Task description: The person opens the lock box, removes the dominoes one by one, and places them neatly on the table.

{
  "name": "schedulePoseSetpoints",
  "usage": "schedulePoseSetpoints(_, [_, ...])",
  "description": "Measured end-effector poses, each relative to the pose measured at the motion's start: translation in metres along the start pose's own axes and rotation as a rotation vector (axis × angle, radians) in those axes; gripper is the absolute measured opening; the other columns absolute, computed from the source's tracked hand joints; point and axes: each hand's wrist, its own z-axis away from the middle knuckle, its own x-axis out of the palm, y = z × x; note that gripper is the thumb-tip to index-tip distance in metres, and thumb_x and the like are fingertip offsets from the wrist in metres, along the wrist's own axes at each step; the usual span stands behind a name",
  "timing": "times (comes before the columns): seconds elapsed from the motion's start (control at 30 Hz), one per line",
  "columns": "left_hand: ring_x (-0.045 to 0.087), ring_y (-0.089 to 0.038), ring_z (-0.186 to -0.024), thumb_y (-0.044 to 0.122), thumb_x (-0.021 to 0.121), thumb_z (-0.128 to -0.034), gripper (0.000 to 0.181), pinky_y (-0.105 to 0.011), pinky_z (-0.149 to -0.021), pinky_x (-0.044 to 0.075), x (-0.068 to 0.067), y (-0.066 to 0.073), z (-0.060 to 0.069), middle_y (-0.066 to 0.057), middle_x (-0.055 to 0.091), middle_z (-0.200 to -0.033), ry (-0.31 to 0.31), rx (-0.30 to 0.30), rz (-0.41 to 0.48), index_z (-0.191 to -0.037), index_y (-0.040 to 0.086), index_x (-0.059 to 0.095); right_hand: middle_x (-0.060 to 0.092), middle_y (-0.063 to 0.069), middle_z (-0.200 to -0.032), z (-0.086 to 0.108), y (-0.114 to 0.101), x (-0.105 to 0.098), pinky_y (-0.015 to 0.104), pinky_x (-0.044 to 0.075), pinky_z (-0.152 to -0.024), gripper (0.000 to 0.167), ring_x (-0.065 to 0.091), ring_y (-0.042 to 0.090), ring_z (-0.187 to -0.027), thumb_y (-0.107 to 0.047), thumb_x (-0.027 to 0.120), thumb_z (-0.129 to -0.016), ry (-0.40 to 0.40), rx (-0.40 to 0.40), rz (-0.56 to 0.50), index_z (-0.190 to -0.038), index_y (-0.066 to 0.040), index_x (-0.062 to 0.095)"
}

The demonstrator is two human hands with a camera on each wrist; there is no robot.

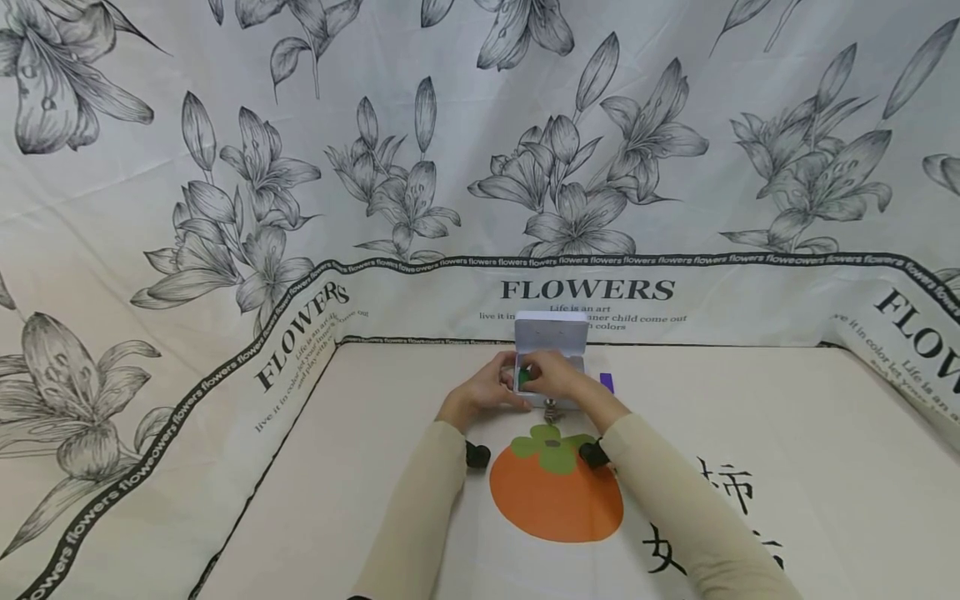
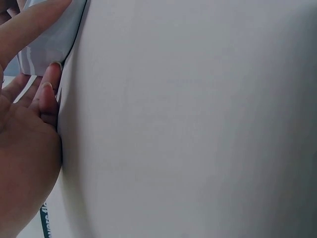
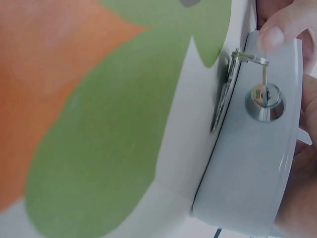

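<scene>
A small white box (image 1: 555, 402) has its lid (image 1: 551, 331) raised. Thumb and fingers of my left hand (image 1: 486, 386) grip its left end; in the left wrist view the left hand (image 2: 29, 144) has its thumb across the box (image 2: 52, 47) and fingertips beside its lower edge. Bent over the box's open inside, my right hand (image 1: 553, 375) pinches a green object (image 1: 524, 377), partly hidden by the fingers. In the right wrist view, a key sits in the round lock (image 3: 265, 101) on the box front (image 3: 237, 173), with the right hand (image 3: 299, 198) behind it.
A purple piece (image 1: 607, 382) lies right of the box. The white cloth (image 1: 375, 400) bears an orange persimmon print (image 1: 557, 504) in front of the box and black characters at the right. A flower-printed curtain (image 1: 420, 292) stands behind.
</scene>
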Motion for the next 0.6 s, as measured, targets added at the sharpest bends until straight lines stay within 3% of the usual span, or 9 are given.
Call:
schedulePoseSetpoints(0.23, [0.048,-0.015,-0.088,-0.006,0.087,-0.0723,0.095,-0.029,-0.081,0.039,-0.001,0.002,0.002,-0.007,0.053,-0.101,-0.001,-0.013,-0.005,-0.152,0.013,0.038,0.07,0.015,-0.103,0.01,-0.001,-0.006,0.042,0.055,-0.086,0.043,0.066,0.025,-0.094,-0.01,0.076,-0.09,0.036,-0.024,-0.052,-0.128,0.006,0.063])
schedulePoseSetpoints(0.4, [0.048,-0.016,-0.09,-0.003,0.087,-0.073,0.095,-0.031,-0.083,0.038,-0.001,0.003,0.003,-0.005,0.053,-0.098,0.001,-0.017,-0.027,-0.153,0.014,0.038,0.07,0.016,-0.103,0.015,-0.001,-0.01,0.044,0.055,-0.085,0.042,0.067,0.027,-0.094,-0.009,0.077,-0.09,0.079,-0.043,-0.074,-0.127,0.006,0.064])
schedulePoseSetpoints(0.6, [0.049,-0.018,-0.095,-0.001,0.088,-0.0724,0.096,-0.032,-0.087,0.038,-0.001,0.003,0.002,-0.007,0.055,-0.106,0.003,-0.032,-0.022,-0.153,0.015,0.038,0.07,0.017,-0.108,0.023,-0.003,-0.016,0.046,0.054,-0.09,0.043,0.067,0.029,-0.099,-0.01,0.077,-0.09,0.117,-0.035,-0.09,-0.129,0.005,0.064])
